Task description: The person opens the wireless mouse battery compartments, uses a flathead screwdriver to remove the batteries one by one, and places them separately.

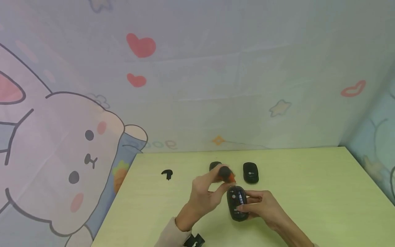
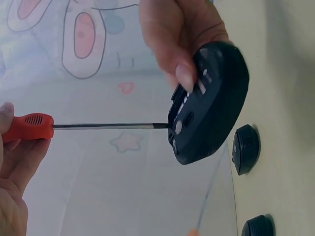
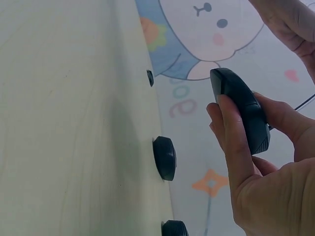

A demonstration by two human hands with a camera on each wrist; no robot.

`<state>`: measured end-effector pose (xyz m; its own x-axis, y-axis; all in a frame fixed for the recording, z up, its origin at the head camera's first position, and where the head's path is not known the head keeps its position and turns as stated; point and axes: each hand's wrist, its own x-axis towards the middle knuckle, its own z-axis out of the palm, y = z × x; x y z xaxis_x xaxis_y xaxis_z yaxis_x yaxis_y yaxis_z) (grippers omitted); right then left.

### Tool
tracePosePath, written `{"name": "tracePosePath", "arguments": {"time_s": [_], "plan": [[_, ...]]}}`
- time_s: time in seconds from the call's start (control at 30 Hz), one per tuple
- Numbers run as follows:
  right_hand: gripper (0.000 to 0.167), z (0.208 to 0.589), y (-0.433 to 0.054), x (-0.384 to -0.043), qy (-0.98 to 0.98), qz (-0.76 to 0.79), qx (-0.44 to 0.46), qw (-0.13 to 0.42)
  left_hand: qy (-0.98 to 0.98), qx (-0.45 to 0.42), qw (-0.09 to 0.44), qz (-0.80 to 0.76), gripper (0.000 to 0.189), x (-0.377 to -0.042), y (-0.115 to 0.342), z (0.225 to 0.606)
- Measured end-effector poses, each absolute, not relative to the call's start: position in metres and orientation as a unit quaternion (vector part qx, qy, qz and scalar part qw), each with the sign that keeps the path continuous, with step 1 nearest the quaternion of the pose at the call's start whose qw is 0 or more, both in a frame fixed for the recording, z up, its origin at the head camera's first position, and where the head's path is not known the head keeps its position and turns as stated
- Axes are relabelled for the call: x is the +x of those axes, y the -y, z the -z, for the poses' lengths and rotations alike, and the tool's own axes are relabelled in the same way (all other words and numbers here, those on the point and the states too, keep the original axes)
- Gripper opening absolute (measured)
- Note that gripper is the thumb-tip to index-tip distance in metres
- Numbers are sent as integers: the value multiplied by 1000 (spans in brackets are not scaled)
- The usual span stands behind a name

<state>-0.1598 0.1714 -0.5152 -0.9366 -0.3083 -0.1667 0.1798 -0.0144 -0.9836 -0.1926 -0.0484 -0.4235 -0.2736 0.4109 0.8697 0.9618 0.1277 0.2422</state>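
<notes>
In the head view my right hand point(image 1: 266, 209) holds a black computer mouse point(image 1: 237, 216) with its underside facing up. The thumb presses on that underside, beside an opened slot. My left hand point(image 1: 203, 195) grips a screwdriver point(image 1: 226, 173) by its red and black handle. In the left wrist view, the long metal shaft point(image 2: 108, 126) reaches the mouse point(image 2: 221, 108), its dark tip right at one end of the underside. From the right wrist view, the fingers of the right hand point(image 3: 270, 191) wrap both sides of the mouse point(image 3: 246, 113), which is held above the table.
A second black mouse point(image 1: 251, 172) lies toward the back of the pale table point(image 1: 308, 192). Another dark mouse point(image 1: 215, 165) is partly hidden behind the left hand. A small black curved piece point(image 1: 167, 173) lies at the left. A printed cloth point(image 1: 216, 68) hangs behind the table.
</notes>
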Motion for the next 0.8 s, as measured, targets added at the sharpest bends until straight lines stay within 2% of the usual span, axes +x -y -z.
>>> {"name": "tracePosePath", "arguments": {"time_s": [0.13,0.43,0.57,0.8], "plan": [[77,515,-170,-159,-690,702,-46,169,666,-495,323,456,44,-202,52,421],[75,509,-166,-158,-705,690,-29,162,666,-421,275,550,28,-213,59,422],[75,510,-166,-157,-701,691,-28,173,655,-430,287,552,33,-209,60,421],[71,508,-169,-159,-693,698,-35,176,643,-475,319,510,52,-194,56,424]]}}
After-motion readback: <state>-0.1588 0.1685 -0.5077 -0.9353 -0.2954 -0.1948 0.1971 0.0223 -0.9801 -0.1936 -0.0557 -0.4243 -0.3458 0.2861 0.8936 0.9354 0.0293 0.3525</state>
